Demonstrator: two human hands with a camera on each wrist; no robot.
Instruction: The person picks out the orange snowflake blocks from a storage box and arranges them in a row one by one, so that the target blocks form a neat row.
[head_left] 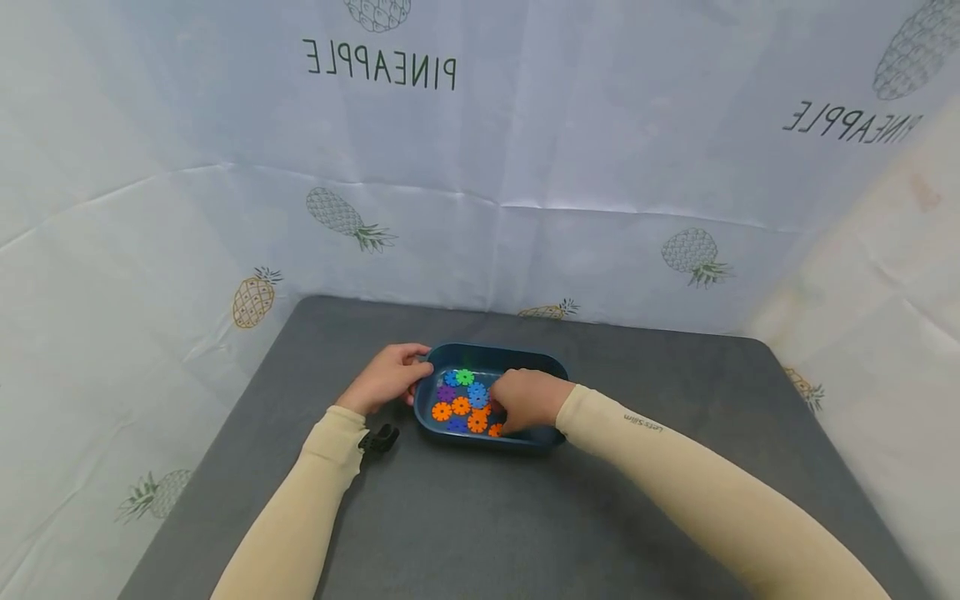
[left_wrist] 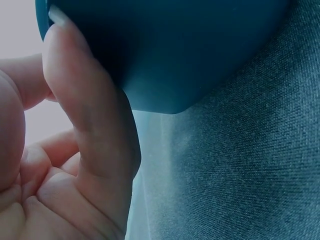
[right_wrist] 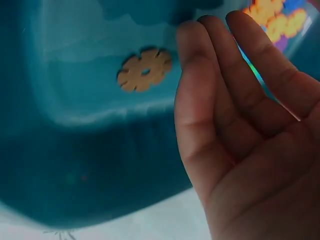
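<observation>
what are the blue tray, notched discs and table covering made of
Blue tray: probably smooth moulded plastic, slightly glossy, going by its rounded corners and soft reflections.
Notched discs: likely thin plastic, judging by their bright, even colours and clean-cut slots; finish hard to tell.
Table covering: woven fabric, it seems, matte, with a fine weave visible in the left wrist view.

I am at a grey-topped table (head_left: 450,525) in a curtained-off nook: pale fabric (head_left: 600,158) hangs behind it and along both sides, creased and printed with pineapples (head_left: 332,211) and the word PINEAPPLE (head_left: 380,65) in reverse. The fabric hides whatever room surrounds me, so I can't say whether this is a home or a studio.
</observation>
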